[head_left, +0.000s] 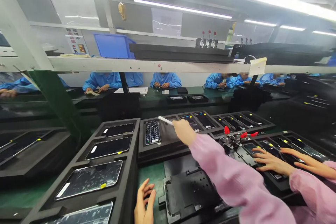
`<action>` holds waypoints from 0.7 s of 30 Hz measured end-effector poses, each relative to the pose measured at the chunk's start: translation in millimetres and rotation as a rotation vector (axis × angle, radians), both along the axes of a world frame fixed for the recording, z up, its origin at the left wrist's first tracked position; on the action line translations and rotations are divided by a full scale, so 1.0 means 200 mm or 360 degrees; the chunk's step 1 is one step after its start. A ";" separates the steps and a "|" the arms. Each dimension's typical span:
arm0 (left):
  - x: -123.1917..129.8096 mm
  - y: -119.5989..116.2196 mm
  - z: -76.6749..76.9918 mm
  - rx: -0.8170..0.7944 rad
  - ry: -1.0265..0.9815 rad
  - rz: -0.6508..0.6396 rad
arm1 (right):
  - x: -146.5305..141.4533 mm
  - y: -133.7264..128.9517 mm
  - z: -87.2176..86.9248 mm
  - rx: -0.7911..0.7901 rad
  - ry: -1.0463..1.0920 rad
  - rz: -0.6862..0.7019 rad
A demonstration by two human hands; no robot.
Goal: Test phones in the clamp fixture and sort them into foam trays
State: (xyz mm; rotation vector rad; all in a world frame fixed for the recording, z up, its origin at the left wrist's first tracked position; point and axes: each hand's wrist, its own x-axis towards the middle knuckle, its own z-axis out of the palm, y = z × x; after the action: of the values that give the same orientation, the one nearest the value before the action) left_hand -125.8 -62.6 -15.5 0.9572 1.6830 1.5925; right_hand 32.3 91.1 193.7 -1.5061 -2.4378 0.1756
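My right hand, in a pink sleeve, reaches over a black foam tray. Its fingers are closed around one end of a thin white bar, whose exact kind I cannot tell. Left of that hand, in the same tray, lies a phone-sized panel with a grid of keys on its face. My left hand is near the bottom edge, fingers loosely bent and apart, holding nothing. Beside it sits a black fixture plate with a shaped recess, partly hidden by my right arm.
A left foam tray holds several dark screens with yellow tabs. A co-worker's hands touch screens at right, near red-tipped clamps. Overhead, a white shelf carries a blue bin. People in blue sit opposite.
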 end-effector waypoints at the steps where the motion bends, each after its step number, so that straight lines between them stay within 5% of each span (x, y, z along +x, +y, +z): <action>1: -0.01 0.00 0.00 -0.0007 -0.0042 -0.0010 | 0.06 -0.11 -0.06 0.0022 -0.0010 0.0073; 4: -0.02 0.01 0.01 0.0003 -0.0148 -0.0012 | 0.24 -0.45 -0.32 0.0393 0.0033 0.0687; 9: 0.03 0.07 0.12 -0.0049 -0.0083 -0.0298 | 0.46 -0.69 -0.70 0.0801 0.0008 0.0762; 14: 0.11 0.17 0.19 -0.0202 0.0390 -0.0726 | 0.51 -0.65 -0.81 0.0812 -0.0052 0.0792; 21: 0.16 0.19 0.21 -0.0133 0.0601 -0.0771 | 0.49 -0.67 -0.90 0.0885 -0.0164 0.0812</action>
State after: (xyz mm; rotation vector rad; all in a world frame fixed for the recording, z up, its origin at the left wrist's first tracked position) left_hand -94.0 -24.0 26.5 1.5553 1.5735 1.0597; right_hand 130.3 -42.4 13.8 -0.6660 -2.5978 -0.4579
